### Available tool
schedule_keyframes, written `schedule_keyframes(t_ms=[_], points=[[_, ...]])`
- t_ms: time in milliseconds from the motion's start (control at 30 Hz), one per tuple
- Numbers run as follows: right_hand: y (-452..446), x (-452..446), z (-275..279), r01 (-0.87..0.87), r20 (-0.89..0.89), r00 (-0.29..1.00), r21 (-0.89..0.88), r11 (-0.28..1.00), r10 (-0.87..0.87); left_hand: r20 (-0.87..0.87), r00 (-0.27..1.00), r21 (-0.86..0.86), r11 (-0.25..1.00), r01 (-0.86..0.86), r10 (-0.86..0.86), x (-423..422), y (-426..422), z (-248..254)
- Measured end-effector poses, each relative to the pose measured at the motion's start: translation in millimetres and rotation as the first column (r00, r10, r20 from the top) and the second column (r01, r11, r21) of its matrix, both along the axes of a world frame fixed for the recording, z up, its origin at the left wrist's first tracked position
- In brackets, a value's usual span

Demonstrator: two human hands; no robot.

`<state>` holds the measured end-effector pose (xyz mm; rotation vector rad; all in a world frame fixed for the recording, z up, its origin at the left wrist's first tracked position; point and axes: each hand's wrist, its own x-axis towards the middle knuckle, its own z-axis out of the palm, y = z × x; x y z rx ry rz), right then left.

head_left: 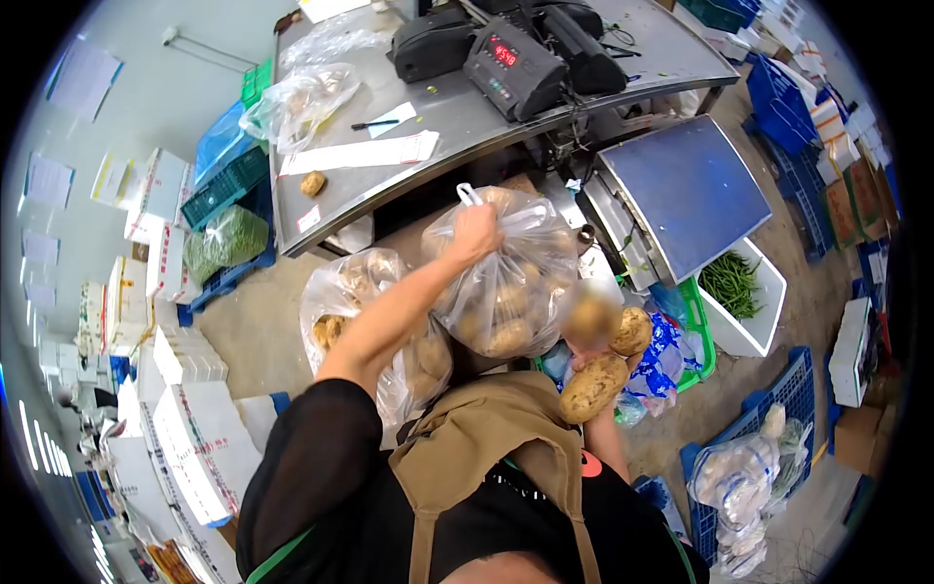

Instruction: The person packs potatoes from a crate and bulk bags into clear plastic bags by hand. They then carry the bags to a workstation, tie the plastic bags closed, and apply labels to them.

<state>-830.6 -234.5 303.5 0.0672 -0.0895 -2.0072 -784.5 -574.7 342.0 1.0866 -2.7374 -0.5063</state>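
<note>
My left hand (477,232) is closed around the gathered top of a clear plastic bag (520,282) full of potatoes, with a twisted white handle sticking up above the fist. My right hand (582,356) holds potatoes, its fingers mostly hidden by them. The largest potato (592,388) is nearest my body, another potato (631,331) lies to its upper right, and a round shape above them is blurred. A second clear bag of potatoes (375,292) stands to the left, partly covered by my left forearm.
A steel table (389,175) with a scale display (506,58), a pen and one potato (312,184) stands ahead. At right are a platform scale (686,190), a green crate (702,341) of plastic bags and a white box (769,302) of green vegetables. White boxes (199,438) line the left.
</note>
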Motion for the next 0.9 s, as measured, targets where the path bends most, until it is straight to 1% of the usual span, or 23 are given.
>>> schedule_keyframes(t_ms=[67,167,200,233,267,300,333,400,433,467,567,600,700,733,767,800,833,867,900], points=[[2,-2,0,0.018,0.002,1.0,-0.012,1.0,-0.018,-0.158,0.98,0.045,0.992,-0.114,0.12,-1,10,-19],[4,-6,1,0.032,-0.003,0.999,-0.032,0.999,-0.032,-0.089,0.995,-0.042,0.998,-0.052,0.048,4,15,-16],[5,-8,1,0.03,-0.011,0.999,-0.037,0.999,-0.03,0.013,0.994,-0.177,0.979,0.106,-0.105,11,18,5],[6,-8,-1,0.024,-0.012,1.0,-0.052,0.998,-0.025,0.153,0.964,-0.274,0.928,0.252,-0.216,13,18,15],[8,-7,-4,0.011,-0.044,0.999,-0.091,0.996,-0.015,0.303,0.903,-0.345,0.848,0.402,-0.305,15,18,22],[9,-7,-1,0.036,-0.021,0.999,-0.046,0.998,-0.037,0.455,0.812,-0.387,0.741,0.549,-0.365,15,19,28],[7,-9,3,0.064,0.001,0.998,-0.005,0.998,-0.064,0.55,0.737,-0.377,0.67,0.639,-0.393,11,24,33],[11,-11,4,0.096,0.002,0.995,0.026,0.995,-0.096,0.482,0.8,-0.164,0.859,0.484,-0.359,-1,20,49],[13,-12,1,0.105,-0.017,0.994,0.007,0.994,-0.105,0.455,0.827,-0.048,0.918,0.393,-0.33,-9,15,54],[15,-11,-2,0.113,-0.013,0.993,0.001,0.994,-0.113,0.383,0.909,0.093,0.985,0.142,-0.167,-16,8,53],[23,-11,-8,0.13,0.024,0.991,0.01,0.992,-0.13,0.159,0.984,0.124,0.99,0.064,-0.083,3,9,36],[25,-11,-9,0.142,0.021,0.99,0.007,0.99,-0.142,0.089,0.994,0.106,0.992,0.061,-0.071,8,7,11],[30,-8,-18,0.15,0.041,0.988,0.033,0.988,-0.151,-0.027,1.0,0.022,1.0,0.01,-0.009,3,17,8],[35,-6,-25,0.141,0.067,0.987,0.065,0.988,-0.145,-0.115,0.993,-0.025,0.999,0.03,-0.032,3,17,11],[39,-5,-33,0.141,0.085,0.985,0.086,0.986,-0.148,-0.116,0.988,0.264,0.962,-0.072,0.105,2,9,10],[41,-4,-36,0.141,0.103,0.983,0.107,0.984,-0.152,-0.081,0.968,0.529,0.834,-0.16,0.237,1,-4,7],[40,-5,-35,0.153,0.112,0.98,0.115,0.982,-0.165,-0.013,0.937,0.745,0.628,-0.224,0.349,-1,-4,25],[36,-8,-34,0.165,0.122,0.976,0.121,0.979,-0.179,0.164,0.922,0.862,0.403,-0.307,0.352,3,0,43],[33,-11,-32,0.152,0.097,0.982,0.098,0.983,-0.162,0.18,0.941,0.844,0.447,-0.296,0.285,6,-1,42]])
